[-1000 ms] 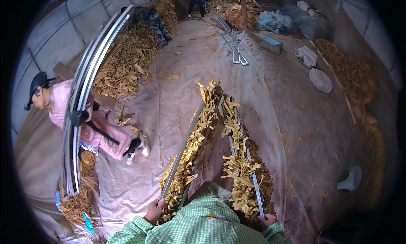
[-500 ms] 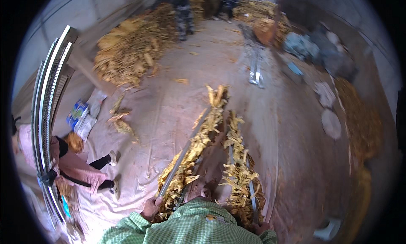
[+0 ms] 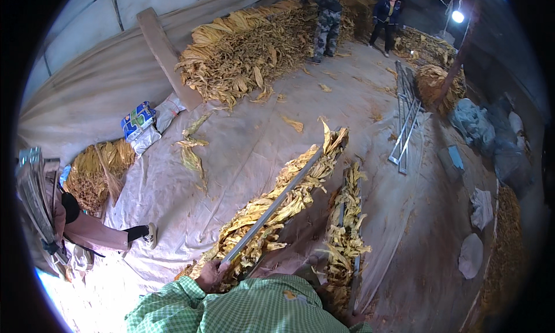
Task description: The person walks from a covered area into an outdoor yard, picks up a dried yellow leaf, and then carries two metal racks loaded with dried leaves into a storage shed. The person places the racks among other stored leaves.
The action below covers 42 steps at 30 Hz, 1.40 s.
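My left hand (image 3: pixel 213 274) is closed around the near end of a grey metal rail (image 3: pixel 269 210). Long dried yellow-brown leaves, apparently tobacco, are packed along both sides of this rail, which slants away to the far right. To its right lies a second, narrower row of dried leaves (image 3: pixel 345 240), also with metal rails along it. Its near end passes beside my green checked shirt (image 3: pixel 260 304). Only a bit of my right sleeve (image 3: pixel 361 327) shows at the lower edge; the right hand itself is out of sight.
At the left, a co-worker in pink (image 3: pixel 95 232) carries a bundle of metal rails (image 3: pixel 37 200). A large leaf pile (image 3: pixel 248 53) and two people stand at the back. Loose metal rails (image 3: pixel 404 122), plastic bags (image 3: pixel 471 122) and white sacks (image 3: pixel 471 256) lie on the right.
My view has turned left, so the scene shifts rightward. The co-worker with the rails has moved toward the left rim. My right hand has dropped out of sight; my left still grips its rail.
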{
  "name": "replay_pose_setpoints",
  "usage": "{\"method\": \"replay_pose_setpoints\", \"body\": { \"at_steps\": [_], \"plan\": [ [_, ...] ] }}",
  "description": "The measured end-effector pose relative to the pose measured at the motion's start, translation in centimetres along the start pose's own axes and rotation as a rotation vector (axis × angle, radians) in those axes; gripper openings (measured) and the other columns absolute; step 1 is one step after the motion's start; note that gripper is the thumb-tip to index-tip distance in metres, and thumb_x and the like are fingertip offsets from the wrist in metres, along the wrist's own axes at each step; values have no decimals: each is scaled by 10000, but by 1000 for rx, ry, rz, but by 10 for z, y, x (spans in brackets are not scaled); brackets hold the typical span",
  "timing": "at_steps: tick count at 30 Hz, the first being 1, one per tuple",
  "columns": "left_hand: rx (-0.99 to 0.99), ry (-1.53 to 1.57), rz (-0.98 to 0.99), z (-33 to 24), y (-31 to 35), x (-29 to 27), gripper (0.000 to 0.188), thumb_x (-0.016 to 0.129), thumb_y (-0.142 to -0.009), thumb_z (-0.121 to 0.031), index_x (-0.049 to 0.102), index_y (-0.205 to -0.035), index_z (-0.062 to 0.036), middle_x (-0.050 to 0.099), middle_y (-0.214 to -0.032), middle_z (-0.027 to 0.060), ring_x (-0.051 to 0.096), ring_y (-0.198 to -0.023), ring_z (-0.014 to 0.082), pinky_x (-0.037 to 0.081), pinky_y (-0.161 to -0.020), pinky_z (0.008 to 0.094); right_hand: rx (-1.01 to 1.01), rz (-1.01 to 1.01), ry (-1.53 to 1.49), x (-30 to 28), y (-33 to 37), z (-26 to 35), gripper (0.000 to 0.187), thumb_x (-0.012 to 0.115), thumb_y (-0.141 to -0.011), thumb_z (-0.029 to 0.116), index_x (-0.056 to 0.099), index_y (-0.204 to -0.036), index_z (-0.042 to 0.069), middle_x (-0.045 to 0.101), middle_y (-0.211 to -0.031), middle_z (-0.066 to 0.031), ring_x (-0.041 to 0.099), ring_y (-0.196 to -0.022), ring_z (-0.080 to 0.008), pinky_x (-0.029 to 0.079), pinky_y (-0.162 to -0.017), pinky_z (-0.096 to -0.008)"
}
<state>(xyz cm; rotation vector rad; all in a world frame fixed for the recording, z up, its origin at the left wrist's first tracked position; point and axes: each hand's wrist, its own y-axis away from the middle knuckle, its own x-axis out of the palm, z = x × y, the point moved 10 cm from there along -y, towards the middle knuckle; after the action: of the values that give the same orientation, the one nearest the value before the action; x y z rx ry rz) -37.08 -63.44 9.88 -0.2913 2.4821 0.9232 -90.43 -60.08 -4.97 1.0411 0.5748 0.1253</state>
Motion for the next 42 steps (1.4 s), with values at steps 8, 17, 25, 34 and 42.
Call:
{"method": "replay_pose_setpoints", "body": {
  "at_steps": [8,17,25,34,42],
  "plan": [
    [-111,-153,-94,-28,-98,11,478,494,-815,-467,579,-866,0,561,-629,145,547,-603,212,429,-561,357,99,19,190,-67,-62,130,468,658,-680,360,596,-985,12,634,-812,-126,592,-739,-215,462,-677,-333],
    [-250,-48,-85,-103,-238,22,475,494,-820,-454,580,-840,13,551,-610,156,535,-561,229,408,-523,369,-151,4,161,-97,-237,188,449,676,-706,260,540,-1058,16,598,-844,-122,538,-714,-189,448,-607,-307],
    [-361,154,-170,-192,-364,-30,397,515,-825,-368,580,-839,24,516,-575,56,440,-484,118,349,-443,305,62,48,319,-120,-226,432,422,660,-682,344,613,-941,14,630,-767,-121,585,-713,-207,457,-684,-343],
    [-328,12,-229,-250,-464,-40,424,517,-820,-395,557,-754,22,505,-564,52,439,-506,138,340,-459,331,-59,70,401,-135,-320,566,372,630,-720,334,608,-916,19,615,-710,-123,571,-629,-222,446,-602,-358],
    [-340,31,-253,-371,-576,-38,413,514,-834,-375,536,-698,14,451,-542,40,375,-503,111,313,-450,320,-4,86,164,-166,-427,679,336,628,-731,291,601,-923,18,596,-670,-96,540,-586,-183,421,-564,-333]
  ]
}}
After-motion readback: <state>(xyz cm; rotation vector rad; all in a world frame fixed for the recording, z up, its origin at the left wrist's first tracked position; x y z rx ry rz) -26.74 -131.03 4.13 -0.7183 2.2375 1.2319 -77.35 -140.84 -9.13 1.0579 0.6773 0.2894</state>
